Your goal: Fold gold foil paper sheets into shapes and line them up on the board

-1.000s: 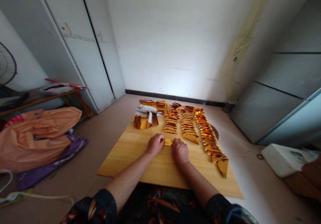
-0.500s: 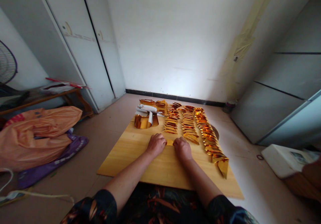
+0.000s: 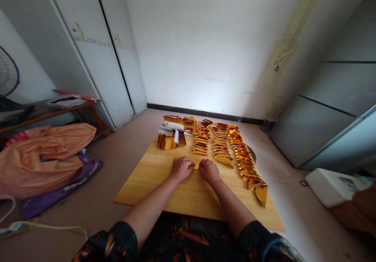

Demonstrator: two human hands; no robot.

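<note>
A small piece of gold foil paper [image 3: 196, 166] lies over the middle of the wooden board [image 3: 147, 183], pinched at both ends. My left hand [image 3: 182, 168] has its fingers closed on the left end. At the right end, my right hand [image 3: 209, 170] grips with curled fingers. Only a short strip shows between them; the rest is hidden. Beyond the hands, folded gold paper pieces stand in a left row [image 3: 200, 142], a middle row [image 3: 222, 146] and a long right row [image 3: 245, 160].
Loose gold foil sheets [image 3: 167, 141] and a white packet [image 3: 172, 126] sit at the board's far left. An orange bag [image 3: 53, 144] and a purple bag [image 3: 64, 187] lie on the floor to the left. A white box [image 3: 331, 187] stands at the right.
My right hand has shifted left, closer to my left hand, and less of the gold foil paper shows between them. The rows of folded pieces look the same.
</note>
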